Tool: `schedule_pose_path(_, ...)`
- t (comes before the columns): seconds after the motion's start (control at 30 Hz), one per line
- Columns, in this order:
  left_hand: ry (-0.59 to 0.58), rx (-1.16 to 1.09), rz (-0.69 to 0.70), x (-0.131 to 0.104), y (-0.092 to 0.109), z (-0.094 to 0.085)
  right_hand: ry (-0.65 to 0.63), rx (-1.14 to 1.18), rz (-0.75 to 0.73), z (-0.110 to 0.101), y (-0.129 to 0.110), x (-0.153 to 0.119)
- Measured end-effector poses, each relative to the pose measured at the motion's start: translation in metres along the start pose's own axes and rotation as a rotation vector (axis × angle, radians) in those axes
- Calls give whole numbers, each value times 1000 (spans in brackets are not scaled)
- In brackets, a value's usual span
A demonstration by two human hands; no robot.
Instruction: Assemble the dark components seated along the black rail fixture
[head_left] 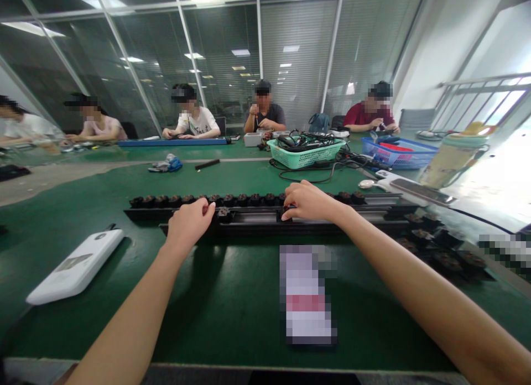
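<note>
Two long black rails lie side by side across the green table in the head view. The far rail has a row of small round black parts along it. On the near rail, one black part sits just right of my left hand. That hand is closed at the rail's left portion, its fingers curled; what they grip is hidden. My right hand is closed too, thumb and fingers pinching a small black part in the near rail's channel.
Loose black parts lie at the right. A phone lies in front, a white device at left. Farther back stand a green basket of cables, a blue basket and a bottle. Several people sit across the table.
</note>
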State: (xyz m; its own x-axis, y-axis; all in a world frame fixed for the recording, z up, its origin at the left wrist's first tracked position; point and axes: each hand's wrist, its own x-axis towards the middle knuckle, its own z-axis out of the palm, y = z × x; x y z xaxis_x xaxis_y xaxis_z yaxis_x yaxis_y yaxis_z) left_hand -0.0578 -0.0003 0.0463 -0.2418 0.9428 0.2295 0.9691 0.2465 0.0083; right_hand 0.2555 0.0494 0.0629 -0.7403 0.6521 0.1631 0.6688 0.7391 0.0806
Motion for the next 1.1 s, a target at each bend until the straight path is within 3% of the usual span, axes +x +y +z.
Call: schedule_pose_path(1.1, 4, 0, 2, 0, 0, 0, -50, -44, -20, -8, 0, -3)
